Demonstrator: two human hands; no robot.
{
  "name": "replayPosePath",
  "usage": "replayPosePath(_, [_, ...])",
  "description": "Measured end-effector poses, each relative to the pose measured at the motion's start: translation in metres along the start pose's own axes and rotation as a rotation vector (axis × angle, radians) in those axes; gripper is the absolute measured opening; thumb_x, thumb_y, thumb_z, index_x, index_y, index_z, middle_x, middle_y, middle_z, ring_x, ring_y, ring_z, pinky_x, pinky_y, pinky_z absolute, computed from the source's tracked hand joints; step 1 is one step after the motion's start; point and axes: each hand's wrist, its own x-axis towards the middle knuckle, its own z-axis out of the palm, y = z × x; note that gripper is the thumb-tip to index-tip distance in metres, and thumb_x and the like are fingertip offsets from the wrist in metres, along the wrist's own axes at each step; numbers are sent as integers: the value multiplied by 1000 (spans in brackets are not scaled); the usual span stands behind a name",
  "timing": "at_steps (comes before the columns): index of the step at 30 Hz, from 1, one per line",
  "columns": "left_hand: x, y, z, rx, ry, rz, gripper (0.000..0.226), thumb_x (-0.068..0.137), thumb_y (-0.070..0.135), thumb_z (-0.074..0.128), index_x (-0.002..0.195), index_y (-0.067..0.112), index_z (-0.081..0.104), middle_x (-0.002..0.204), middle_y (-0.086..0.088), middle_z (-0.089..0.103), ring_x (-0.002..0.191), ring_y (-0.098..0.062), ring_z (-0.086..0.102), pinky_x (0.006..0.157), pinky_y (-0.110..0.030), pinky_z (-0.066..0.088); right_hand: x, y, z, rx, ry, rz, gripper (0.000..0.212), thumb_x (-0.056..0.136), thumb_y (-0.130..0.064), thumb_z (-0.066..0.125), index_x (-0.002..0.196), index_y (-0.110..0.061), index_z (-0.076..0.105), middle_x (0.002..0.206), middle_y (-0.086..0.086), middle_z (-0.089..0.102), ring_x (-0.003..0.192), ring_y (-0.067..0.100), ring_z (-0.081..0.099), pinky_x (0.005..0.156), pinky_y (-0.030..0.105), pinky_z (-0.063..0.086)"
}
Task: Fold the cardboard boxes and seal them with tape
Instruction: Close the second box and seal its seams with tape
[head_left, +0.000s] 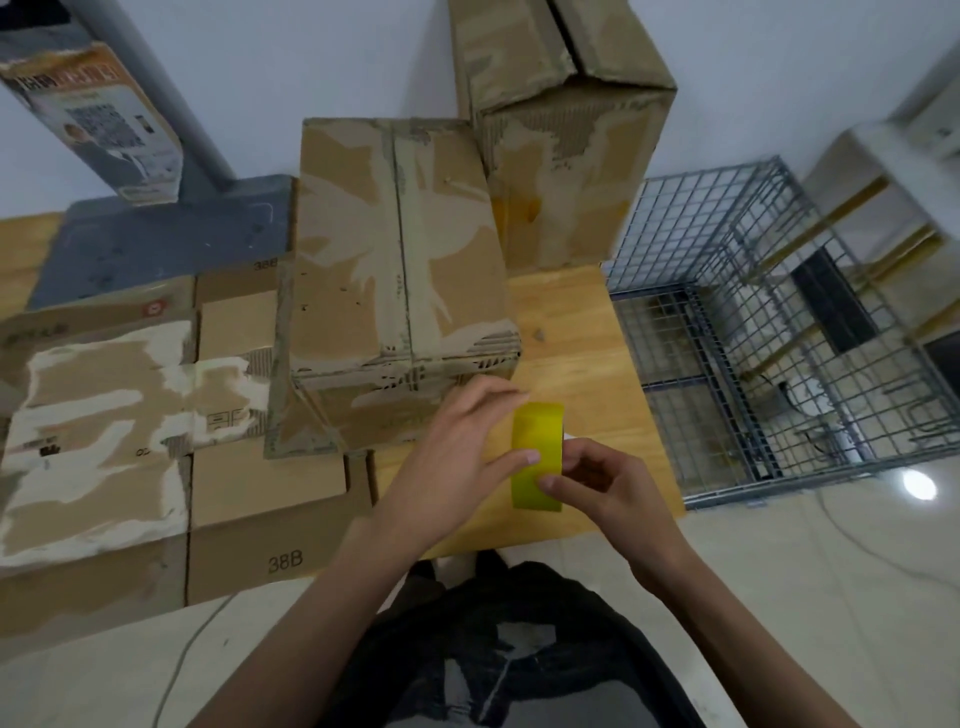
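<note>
While hands (457, 452) grip tape (537, 454), taped box (400, 270) ahead, wire cage (753, 332) right.

Wooden table (571, 322) against white wall (311, 62); wire cage (753, 332) on pale floor (831, 597).

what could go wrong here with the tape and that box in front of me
1. Both hands, left hand and right hand, pinch the yellow tape roll, so nothing steadies the folded box; its flaps may spring open along the centre seam.
2. The folded box sits partly on the flat cardboard stack, so it might rock when tape is pressed on.
</note>
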Motion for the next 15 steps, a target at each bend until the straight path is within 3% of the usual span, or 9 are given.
replayPosePath(2, [2,3,-3,92,14,25,48,89,40,72,133,23,63,126,14,49,120,-7,45,102,-24,40,-1,-2,0,-28,-7,-26,30,86,-2,75,73,-28,69,78,-1,64,78,12,61,69,26,50])
replayPosePath(5, [0,6,-4,155,88,50,41,85,36,76,123,20,69,118,11,55,113,-8,48,97,-27,43,0,-4,0,-60,15,-55,21,84,-3,77,76,-19,66,77,1,61,73,10,58,66,23,48])
replayPosePath(9, [-5,11,-2,191,164,59,32,83,33,78,112,20,72,111,9,58,106,-9,51,92,-24,45,1,-4,1,-68,9,-81,18,84,-4,77,76,-15,65,76,-2,61,72,9,57,65,21,46])
replayPosePath(15, [-11,18,-1,202,232,48,26,80,27,82,102,17,73,102,5,60,98,-15,58,83,-33,55,2,-3,2,-89,-5,-105,13,86,-5,76,82,-2,64,76,-1,61,72,9,55,66,22,45])
